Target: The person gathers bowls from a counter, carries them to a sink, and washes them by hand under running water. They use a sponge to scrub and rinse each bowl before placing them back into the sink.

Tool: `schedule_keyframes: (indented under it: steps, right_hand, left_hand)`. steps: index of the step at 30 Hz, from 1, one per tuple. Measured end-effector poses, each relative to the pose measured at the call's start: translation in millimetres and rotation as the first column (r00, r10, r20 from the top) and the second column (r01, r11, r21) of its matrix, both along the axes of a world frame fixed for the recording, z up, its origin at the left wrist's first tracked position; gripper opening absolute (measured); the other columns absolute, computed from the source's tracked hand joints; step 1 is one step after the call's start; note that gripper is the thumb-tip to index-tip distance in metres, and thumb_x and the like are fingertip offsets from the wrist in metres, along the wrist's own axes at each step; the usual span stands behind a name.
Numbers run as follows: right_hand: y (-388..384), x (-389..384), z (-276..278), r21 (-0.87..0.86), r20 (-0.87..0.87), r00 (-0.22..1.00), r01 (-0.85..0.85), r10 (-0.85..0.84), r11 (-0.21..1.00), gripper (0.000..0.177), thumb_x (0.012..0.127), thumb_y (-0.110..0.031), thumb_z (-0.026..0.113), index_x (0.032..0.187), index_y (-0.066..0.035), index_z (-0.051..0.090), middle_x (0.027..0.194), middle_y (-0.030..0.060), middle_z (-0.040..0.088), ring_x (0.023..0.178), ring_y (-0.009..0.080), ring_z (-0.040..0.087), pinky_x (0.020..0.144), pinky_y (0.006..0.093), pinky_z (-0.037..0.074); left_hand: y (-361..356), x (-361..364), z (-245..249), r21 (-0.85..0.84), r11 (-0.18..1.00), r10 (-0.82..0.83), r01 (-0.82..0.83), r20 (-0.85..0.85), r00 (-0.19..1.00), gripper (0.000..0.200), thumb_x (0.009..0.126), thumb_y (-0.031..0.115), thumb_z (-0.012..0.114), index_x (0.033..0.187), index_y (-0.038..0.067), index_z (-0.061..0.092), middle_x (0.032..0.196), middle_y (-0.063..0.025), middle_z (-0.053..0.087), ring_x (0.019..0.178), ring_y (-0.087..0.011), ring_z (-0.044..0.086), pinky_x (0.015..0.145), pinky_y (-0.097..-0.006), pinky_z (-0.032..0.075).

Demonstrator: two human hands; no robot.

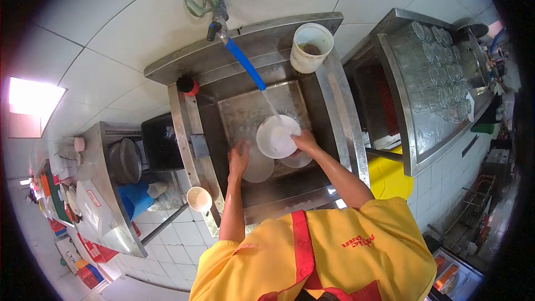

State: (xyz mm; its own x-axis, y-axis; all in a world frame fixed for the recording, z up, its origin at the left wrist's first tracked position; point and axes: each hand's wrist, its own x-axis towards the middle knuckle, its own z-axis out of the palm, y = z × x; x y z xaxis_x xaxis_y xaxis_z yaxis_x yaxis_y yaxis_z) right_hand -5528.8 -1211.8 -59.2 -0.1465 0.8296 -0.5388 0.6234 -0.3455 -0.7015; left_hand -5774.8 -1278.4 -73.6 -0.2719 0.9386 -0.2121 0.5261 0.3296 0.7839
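Water runs from a blue hose [245, 63] into a white bowl [277, 137] over the metal sink [228, 106]. My right hand [305, 142] grips the bowl by its right rim. To the left of the bowl, my left hand [239, 159] is above the sink with its fingers apart and holds nothing. Under and beside the bowl, a pale round dish [258, 166] lies low in the sink, and part of another pale dish [297, 160] shows below my right hand.
A white bucket [312, 48] stands on the sink's back right corner. A red and black brush [188, 85] sits back left, a cup [199, 199] front left. Glasses [434, 72] fill a rack at the right. A yellow container [390, 176] is below.
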Motion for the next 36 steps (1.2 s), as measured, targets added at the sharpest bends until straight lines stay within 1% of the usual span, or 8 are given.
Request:
schedule_keyframes:
  steps: [1, 11, 17, 24, 27, 29, 32, 36]
  right_hand:
    - [-9, 6, 7, -0.176, -0.077, 0.977, 0.181, -0.197, 0.968, 0.027, 0.079, -0.015, 0.055, 0.095, 0.007, 0.059, 0.078, 0.0221, 0.063, 0.067, 0.0282, 0.063, 0.061, 0.0378, 0.049]
    - [-50, 57, -41, -0.245, 0.189, 0.956, 0.267, -0.224, 0.932, 0.036, 0.080, -0.022, 0.062, 0.089, 0.012, 0.054, 0.060, 0.0189, 0.060, 0.043, 0.0277, 0.059, 0.039, 0.0362, 0.047]
    - [-54, 49, -21, -0.038, 0.448, 0.886, -0.116, 0.121, 0.992, 0.075, 0.078, -0.032, 0.066, 0.123, 0.012, 0.026, 0.091, 0.0269, 0.060, 0.071, 0.0318, 0.064, 0.053, 0.0391, 0.052]
    - [-21, -4, 21, 0.227, 0.071, 0.985, -0.167, 0.154, 0.959, 0.069, 0.074, -0.037, 0.066, 0.124, 0.003, 0.040, 0.104, 0.0242, 0.057, 0.100, 0.0308, 0.056, 0.083, 0.0401, 0.045]
    - [3, -10, 36, 0.104, -0.199, 0.976, -0.070, 0.089, 0.992, 0.057, 0.076, -0.038, 0.065, 0.117, -0.002, 0.050, 0.104, 0.0168, 0.060, 0.091, 0.0267, 0.060, 0.080, 0.0376, 0.046]
    - [20, -2, 44, -0.318, -0.326, 0.889, 0.216, -0.321, 0.923, 0.051, 0.078, -0.039, 0.062, 0.113, -0.003, 0.054, 0.102, 0.0120, 0.061, 0.088, 0.0241, 0.061, 0.073, 0.0372, 0.048]
    - [33, 13, 55, -0.397, -0.285, 0.901, 0.199, -0.327, 0.896, 0.043, 0.078, -0.025, 0.058, 0.116, -0.005, 0.052, 0.103, 0.0102, 0.060, 0.092, 0.0239, 0.060, 0.067, 0.0441, 0.050]
    - [32, 3, 84, -0.023, -0.078, 0.996, -0.039, 0.037, 0.999, 0.046, 0.072, -0.003, 0.049, 0.118, -0.003, 0.048, 0.111, 0.0151, 0.056, 0.100, 0.0307, 0.056, 0.081, 0.0457, 0.046]
  left_hand:
    - [-8, -5, -13, -0.061, 0.988, -0.152, 0.139, -0.412, 0.898, 0.040, 0.082, 0.022, 0.060, 0.114, -0.002, 0.053, 0.110, -0.0198, 0.057, 0.102, -0.0284, 0.056, 0.084, -0.0374, 0.046]
    - [-15, -25, -85, -0.581, 0.813, -0.370, 0.030, -0.477, 0.798, 0.019, 0.078, 0.010, 0.051, 0.089, 0.003, 0.063, 0.095, -0.0166, 0.063, 0.092, -0.0323, 0.060, 0.080, -0.0379, 0.048]
    - [-4, -22, -21, -0.266, 0.809, -0.584, 0.524, -0.461, 0.668, 0.017, 0.071, 0.005, 0.052, 0.082, 0.002, 0.064, 0.084, -0.0212, 0.062, 0.080, -0.0374, 0.061, 0.072, -0.0415, 0.050]
    - [21, 3, 38, -0.075, 0.940, -0.332, 0.334, -0.438, 0.836, 0.015, 0.068, 0.006, 0.053, 0.077, -0.001, 0.063, 0.071, -0.0221, 0.061, 0.069, -0.0327, 0.063, 0.065, -0.0400, 0.052]
    - [31, 13, 19, -0.280, 0.934, -0.163, 0.221, 0.218, 0.962, 0.019, 0.072, 0.006, 0.060, 0.089, -0.001, 0.061, 0.081, -0.0125, 0.064, 0.071, -0.0241, 0.064, 0.059, -0.0337, 0.051]
    - [32, 35, 7, -0.434, 0.891, 0.253, 0.130, 0.714, 0.653, 0.022, 0.075, 0.007, 0.059, 0.096, 0.000, 0.059, 0.085, -0.0061, 0.062, 0.068, -0.0183, 0.062, 0.055, -0.0317, 0.050]
    - [30, 60, -20, -0.488, 0.859, 0.413, 0.156, 0.839, 0.354, 0.030, 0.078, 0.006, 0.057, 0.108, 0.002, 0.053, 0.090, -0.0072, 0.062, 0.070, -0.0208, 0.062, 0.057, -0.0320, 0.052]
    - [31, 87, -32, -0.388, 0.843, 0.191, 0.373, 0.863, 0.467, 0.044, 0.080, 0.006, 0.055, 0.121, 0.001, 0.041, 0.104, -0.0109, 0.057, 0.091, -0.0233, 0.059, 0.071, -0.0351, 0.052]
